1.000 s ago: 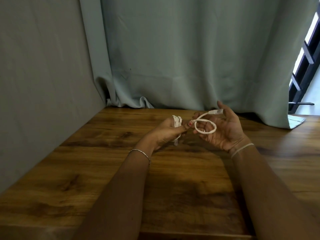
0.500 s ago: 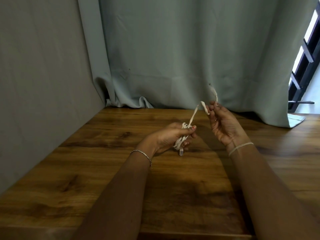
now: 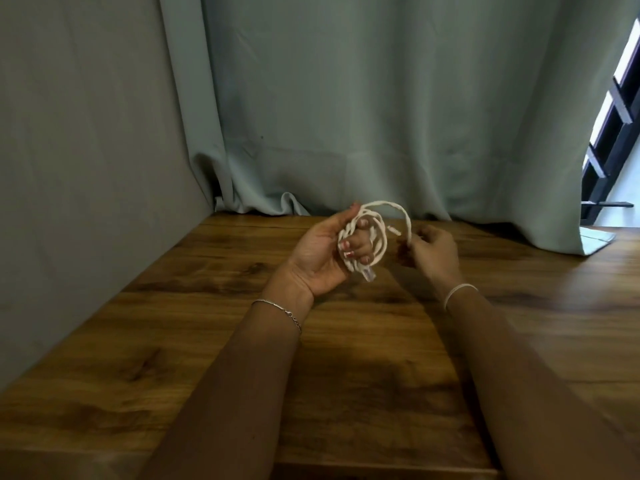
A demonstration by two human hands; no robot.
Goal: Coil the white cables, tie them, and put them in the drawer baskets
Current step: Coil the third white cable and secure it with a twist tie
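One white cable coil (image 3: 382, 239), plug end (image 3: 368, 274) lowest

White cable (image 3: 377, 233), brown wood-grain table (image 3: 207, 341), grey-green curtain (image 3: 381, 98).

A white cable (image 3: 381, 202) is held coiled in the left hand (image 3: 322, 251), whose fingers are curled through the loops. A loose strand is arched from the coil's 12 o'clock toward 3 o'clock, where it is pinched by the right hand (image 3: 433, 251), above the wooden table (image 3: 207, 341).
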